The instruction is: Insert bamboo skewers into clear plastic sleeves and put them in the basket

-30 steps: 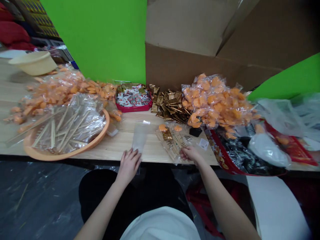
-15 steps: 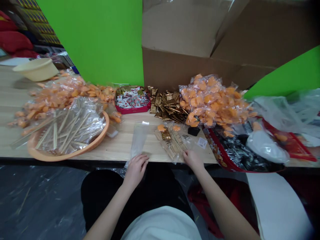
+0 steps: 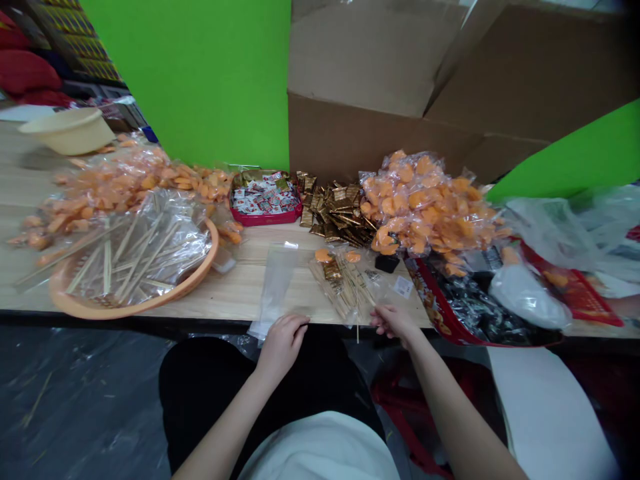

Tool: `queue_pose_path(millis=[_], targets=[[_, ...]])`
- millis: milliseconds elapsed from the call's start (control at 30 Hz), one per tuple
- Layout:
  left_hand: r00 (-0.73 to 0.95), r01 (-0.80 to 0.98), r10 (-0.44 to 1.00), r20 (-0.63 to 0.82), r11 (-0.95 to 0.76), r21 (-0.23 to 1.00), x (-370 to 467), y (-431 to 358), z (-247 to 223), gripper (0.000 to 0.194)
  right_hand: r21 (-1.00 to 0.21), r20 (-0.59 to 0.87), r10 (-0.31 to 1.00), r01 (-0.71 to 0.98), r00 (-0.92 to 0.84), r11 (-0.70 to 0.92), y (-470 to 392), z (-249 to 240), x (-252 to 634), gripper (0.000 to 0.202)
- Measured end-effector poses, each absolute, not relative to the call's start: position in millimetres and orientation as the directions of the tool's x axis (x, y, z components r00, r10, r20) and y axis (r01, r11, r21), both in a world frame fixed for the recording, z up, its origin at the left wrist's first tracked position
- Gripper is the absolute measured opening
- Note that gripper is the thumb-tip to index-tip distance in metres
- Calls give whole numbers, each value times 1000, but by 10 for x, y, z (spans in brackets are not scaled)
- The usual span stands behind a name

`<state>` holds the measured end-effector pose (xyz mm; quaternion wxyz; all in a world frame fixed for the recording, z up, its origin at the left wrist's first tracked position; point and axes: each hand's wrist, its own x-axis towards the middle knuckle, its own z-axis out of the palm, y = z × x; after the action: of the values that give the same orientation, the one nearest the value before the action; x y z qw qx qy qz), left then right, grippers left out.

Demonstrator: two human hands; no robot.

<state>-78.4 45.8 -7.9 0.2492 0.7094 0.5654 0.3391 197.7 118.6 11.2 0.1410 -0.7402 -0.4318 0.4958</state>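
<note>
My right hand (image 3: 394, 323) is at the table's front edge with its fingers closed on the end of a thin wooden stick (image 3: 367, 292). The stick slants up and left over a small pile of bagged sticks (image 3: 345, 290), where a gold sachet (image 3: 332, 269) and an orange piece (image 3: 323, 255) also lie. Another stick pokes over the edge below. My left hand (image 3: 284, 341) rests at the edge further left, fingers loosely stretched and holding nothing visible. Just beyond it lie flat clear plastic bags (image 3: 275, 280).
An orange basket (image 3: 213, 257) of bagged sticks stands left, before bagged orange pieces (image 3: 125, 177). Behind are a red tin (image 3: 265, 219) of sachets, gold packets (image 3: 335, 207) and more orange bags (image 3: 425, 200). A red tray (image 3: 425, 293) with black packets sits right.
My right hand has turned and now has a stick end between its fingers. One stick now sticks out past the table edge. My left hand has slid slightly right, off the clear bags.
</note>
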Motion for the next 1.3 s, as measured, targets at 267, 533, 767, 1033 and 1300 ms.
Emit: queue_pose_path(millis=[267,533,767,1033,1300], targets=[[138,470,990,-7,-59,881,-673,378,43,23,-707,-598,790,377,131,-598,889,209,2020,21],[403,-105,891,-211,274,956,-229,216,207,45,-848,-529,808,190,-261,-494,142,293,1596,35],[248,246,951,-184,122,962,-395,276,406,30,-918,-246,934,371,-261,-138,451,408,1100,38],[251,629,966,58,-208,749,-890,468,181,21,-858,-487,843,306,-230,-412,574,216,1517,39],[40,876,959,281,-169,452,-1517,1109,-320,32,-614,-414,864,788,-286,-33,836,-212,2107,22]])
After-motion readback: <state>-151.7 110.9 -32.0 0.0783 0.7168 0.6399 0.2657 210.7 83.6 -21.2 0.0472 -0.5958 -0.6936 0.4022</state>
